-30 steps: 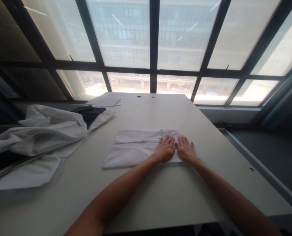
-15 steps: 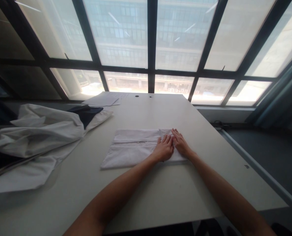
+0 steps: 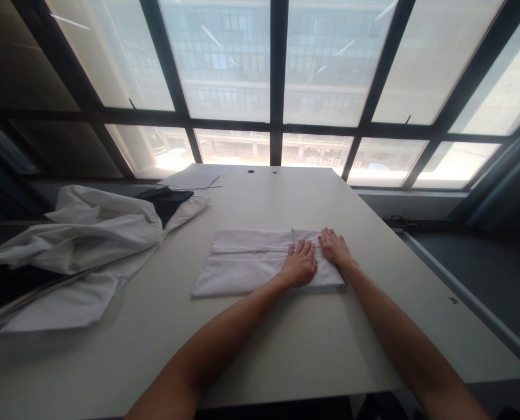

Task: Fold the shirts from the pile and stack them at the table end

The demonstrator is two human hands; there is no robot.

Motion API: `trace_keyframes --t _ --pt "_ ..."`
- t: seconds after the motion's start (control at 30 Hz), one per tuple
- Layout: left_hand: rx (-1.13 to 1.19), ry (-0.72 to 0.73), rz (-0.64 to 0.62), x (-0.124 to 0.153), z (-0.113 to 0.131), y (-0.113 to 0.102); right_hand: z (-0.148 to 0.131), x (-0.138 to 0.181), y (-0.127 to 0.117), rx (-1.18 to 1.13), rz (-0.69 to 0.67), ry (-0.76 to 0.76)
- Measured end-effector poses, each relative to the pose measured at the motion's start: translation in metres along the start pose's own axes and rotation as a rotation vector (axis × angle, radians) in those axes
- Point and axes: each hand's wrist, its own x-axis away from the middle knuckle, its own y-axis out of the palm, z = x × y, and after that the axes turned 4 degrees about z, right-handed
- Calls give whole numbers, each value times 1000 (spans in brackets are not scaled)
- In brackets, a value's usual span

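A white cloth (image 3: 237,274), folded into a flat rectangle, lies on the white table (image 3: 268,344) in front of me. A seam or opening runs lengthwise across it, and a folded-over section forms its right part. My left hand (image 3: 301,263) rests flat on the cloth right of its middle, fingers stretched out. Close beside it, my right hand (image 3: 334,246) lies palm down on the cloth's right edge, its fingers also extended. Neither hand grips the fabric; the palms hide part of the fold beneath them.
At left lies a loose heap of white fabric (image 3: 111,227) with dark blue cloth (image 3: 167,201) among it. Paper sheets (image 3: 194,178) sit at the table's far left corner. Beyond the far edge stands a large framed window (image 3: 229,64); a curtain (image 3: 500,181) hangs at right.
My right hand has slid right, away from my left hand, toward the cloth's right edge. My left hand stays on the cloth. The whole view has shifted slightly.
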Motion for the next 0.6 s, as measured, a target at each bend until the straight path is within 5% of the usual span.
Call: trace_keyframes --t 0.37,0.6 --pt "-23 -228 82 -9 -27 -10 8 -1 -7 -250 158 76" --pt "-53 -220 122 -7 -24 -8 -41 23 -12 -192 189 -62"
